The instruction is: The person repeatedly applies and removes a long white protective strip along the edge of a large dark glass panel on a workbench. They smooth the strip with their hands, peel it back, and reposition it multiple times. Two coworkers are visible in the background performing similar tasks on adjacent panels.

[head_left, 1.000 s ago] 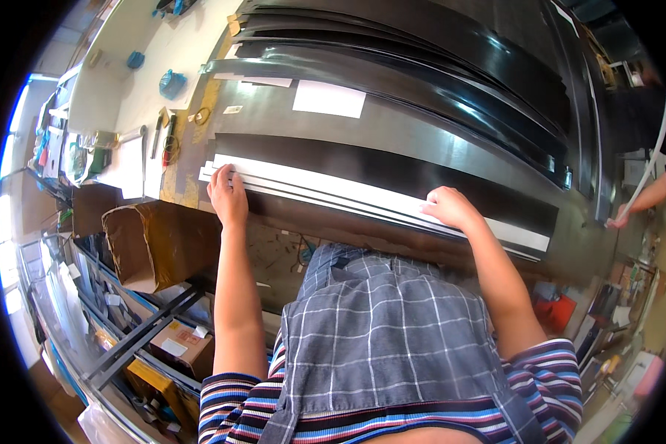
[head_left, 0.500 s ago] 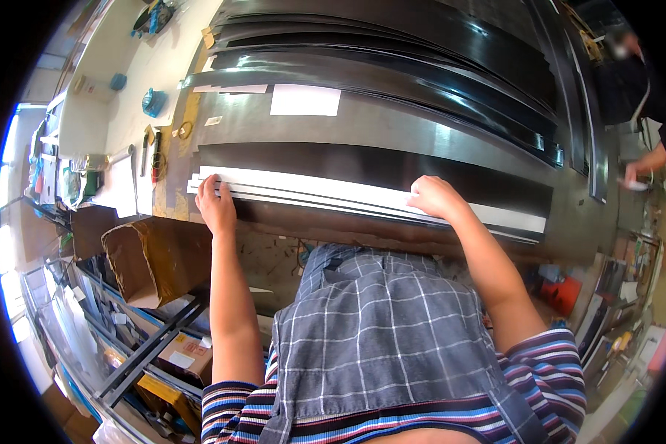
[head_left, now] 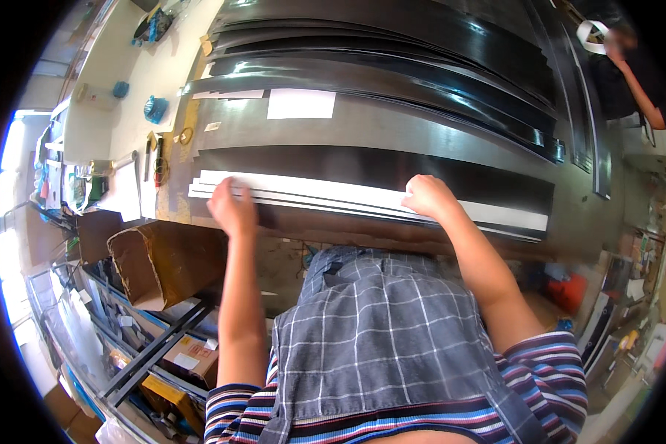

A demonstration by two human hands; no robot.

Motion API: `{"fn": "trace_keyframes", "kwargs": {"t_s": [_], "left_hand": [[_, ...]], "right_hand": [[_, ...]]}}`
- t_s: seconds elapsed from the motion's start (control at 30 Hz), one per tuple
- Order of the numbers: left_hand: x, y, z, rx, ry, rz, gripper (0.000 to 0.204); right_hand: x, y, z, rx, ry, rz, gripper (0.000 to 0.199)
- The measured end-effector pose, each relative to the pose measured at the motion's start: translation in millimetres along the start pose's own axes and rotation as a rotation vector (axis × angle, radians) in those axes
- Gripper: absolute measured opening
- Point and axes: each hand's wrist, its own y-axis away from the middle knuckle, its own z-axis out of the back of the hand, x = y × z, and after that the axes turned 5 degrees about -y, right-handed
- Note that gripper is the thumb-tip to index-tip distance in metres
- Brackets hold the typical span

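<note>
Across mid-frame, white strips lie stacked along the bench edge. Left hand presses their left end, right hand farther right; both have fingers together, flat.

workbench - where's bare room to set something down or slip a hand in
Freest patch: the grey band of the workbench between the white paper sheet and the long white strips. Crowded: the near edge, where the left hand and right hand press the strips, and the far side under overlapping black sheets.
</note>
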Motion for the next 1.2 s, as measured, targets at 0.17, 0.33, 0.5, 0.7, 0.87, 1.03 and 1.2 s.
{"fn": "trace_keyframes", "kwargs": {"t_s": [0.17, 0.33, 0.5, 0.7, 0.87, 1.03, 1.2], "left_hand": [[-147.0, 57.9, -9.4, 0.333, 0.308, -0.532, 0.013], [-159.9, 58.5, -18.3, 0.433, 0.352, -0.465, 0.02], [-127.6, 49.4, -20.2, 0.46, 0.285, -0.385, 0.026], [-101.8, 38.9, -23.3, 0.441, 0.161, -0.305, 0.031], [-102.7, 37.8, -14.6, 0.464, 0.009, -0.268, 0.025], [-128.9, 50.9, -17.4, 0.495, 0.054, -0.475, 0.014], [-197.4, 91.8, -25.7, 0.62, 0.166, -0.665, 0.017]], "right_hand": [[-2.5, -19.8, -18.1, -0.065, 0.004, 0.105, 0.025], [2.8, -20.1, -19.3, 0.002, -0.164, 0.157, 0.031], [-102.3, -5.7, 0.7, 0.292, -0.157, 0.143, 0.033], [-174.5, 24.1, 14.9, 0.228, -0.153, -0.161, 0.036], [-178.6, 34.7, 17.3, 0.189, -0.132, -0.163, 0.037], [-151.1, 27.9, 3.1, 0.15, -0.138, -0.115, 0.036], [-140.1, 22.0, -3.1, 0.143, -0.126, -0.102, 0.036]]}}
